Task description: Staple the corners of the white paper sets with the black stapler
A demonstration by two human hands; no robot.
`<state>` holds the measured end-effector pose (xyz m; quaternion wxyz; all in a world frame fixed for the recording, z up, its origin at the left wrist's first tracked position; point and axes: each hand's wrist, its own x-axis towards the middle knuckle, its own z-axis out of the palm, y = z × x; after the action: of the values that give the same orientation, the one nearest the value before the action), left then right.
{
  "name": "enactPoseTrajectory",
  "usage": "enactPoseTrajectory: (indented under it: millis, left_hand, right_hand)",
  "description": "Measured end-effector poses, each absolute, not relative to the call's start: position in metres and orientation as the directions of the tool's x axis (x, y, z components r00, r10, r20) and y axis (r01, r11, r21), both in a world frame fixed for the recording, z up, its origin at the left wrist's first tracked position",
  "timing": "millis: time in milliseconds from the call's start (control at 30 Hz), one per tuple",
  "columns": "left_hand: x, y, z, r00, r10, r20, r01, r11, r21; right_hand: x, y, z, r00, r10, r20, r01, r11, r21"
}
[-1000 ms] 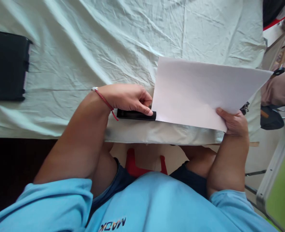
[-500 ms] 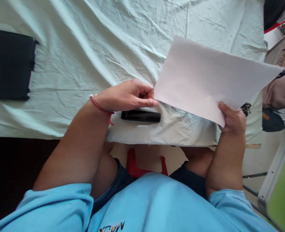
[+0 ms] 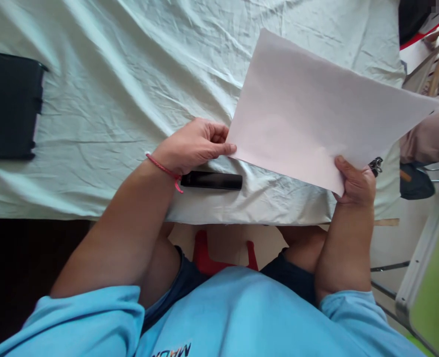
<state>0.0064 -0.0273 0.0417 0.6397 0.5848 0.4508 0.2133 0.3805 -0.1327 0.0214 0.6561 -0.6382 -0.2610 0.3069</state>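
Observation:
White paper [image 3: 301,109], possibly more than one sheet, is held tilted above the cloth-covered table. My left hand [image 3: 199,144] pinches its near left corner between thumb and curled fingers. Along the near edge, toward the right, my right hand [image 3: 355,181] grips it with the thumb on top and the fingers hidden beneath. Just below my left hand, a long black object [image 3: 214,180], shaped like a stapler or case, lies on the cloth. Beside my right hand are black binder clips [image 3: 376,166], partly covered by the paper and hand.
A pale green cloth [image 3: 130,74] with wrinkles covers the table. A flat black case [image 3: 9,106] lies at its left side. Beyond the right edge are part of another person [image 3: 427,129] and a green-topped folding table [image 3: 433,282]. A red stool [image 3: 204,255] shows below.
The paper's far left corner has risen and moved slightly left, with my left hand shifting left too. My right hand keeps its grip. The whole view has shifted a little.

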Motion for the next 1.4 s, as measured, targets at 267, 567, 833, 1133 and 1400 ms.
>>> enactPoseTrajectory:
  millis: [267,567,833,1133,1400]
  left_hand:
    - [0.003,-0.025,0.041,0.486,0.823,-0.295,0.273,0.178,0.945]
    - [0.001,-0.024,0.036,0.521,0.82,-0.237,0.185,0.163,0.969]
    - [-0.001,-0.024,0.038,0.54,0.806,-0.242,0.175,0.174,0.969]
    - [0.004,-0.024,0.034,0.498,0.843,-0.204,0.03,0.219,0.975]
    - [0.012,-0.022,0.03,0.368,0.909,-0.193,-0.054,0.228,0.972]
  right_hand:
    - [0.379,-0.13,0.017,0.672,0.737,-0.074,-0.042,-0.062,-0.997]
    - [0.381,-0.126,0.016,0.688,0.723,-0.056,-0.076,-0.004,-0.997]
    - [0.378,-0.124,0.018,0.7,0.714,-0.027,-0.076,0.036,-0.996]
    - [0.378,-0.125,0.016,0.704,0.709,-0.029,-0.078,0.036,-0.996]
    - [0.377,-0.123,0.016,0.707,0.707,-0.029,-0.054,0.013,-0.998]
